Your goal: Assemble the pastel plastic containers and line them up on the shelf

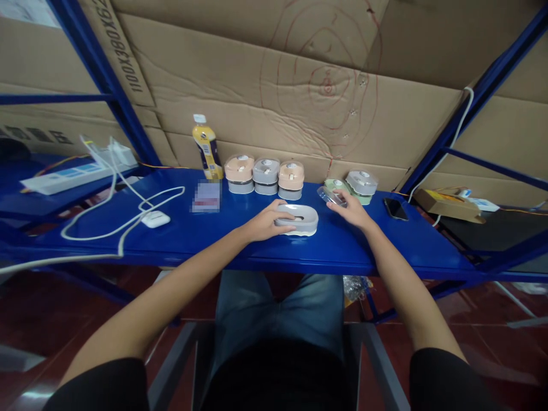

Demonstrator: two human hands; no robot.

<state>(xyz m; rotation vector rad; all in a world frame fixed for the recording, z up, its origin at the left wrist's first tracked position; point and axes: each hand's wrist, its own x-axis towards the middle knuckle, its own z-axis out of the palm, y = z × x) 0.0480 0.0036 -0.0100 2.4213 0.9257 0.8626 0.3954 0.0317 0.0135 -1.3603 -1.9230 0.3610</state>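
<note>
Left hand on grey tub point(311, 221), right hand on clear lid

The left hand point(266, 222) grips the left end of the grey tub, its fingers bent around the rim, one reaching over the opening. The tub sits near the middle of the blue table point(240, 249), towards the near edge. A small dark shape shows inside it, too small to make out.

The right hand point(351, 210) pinches the clear lid point(325, 195), which is tilted, to the right of the tub and farther back. Just beyond the lid is a green box point(335, 184); to its right stands a grey-topped box point(362, 181), partly green below.

Farther back, left of these, three two-tier boxes stand in a row: a left peach-topped box point(240, 168), a grey box point(266, 170) and a right peach-topped box point(291, 173). A yellow bottle point(206, 148) stands at their left, with a blurred-out packet point(206, 197) nearer. Far to the left, a white case point(155, 219) lies among white cables point(122, 242). A dark phone point(396, 209) lies at the right. Cardboard point(240, 68) backs the table.
</note>
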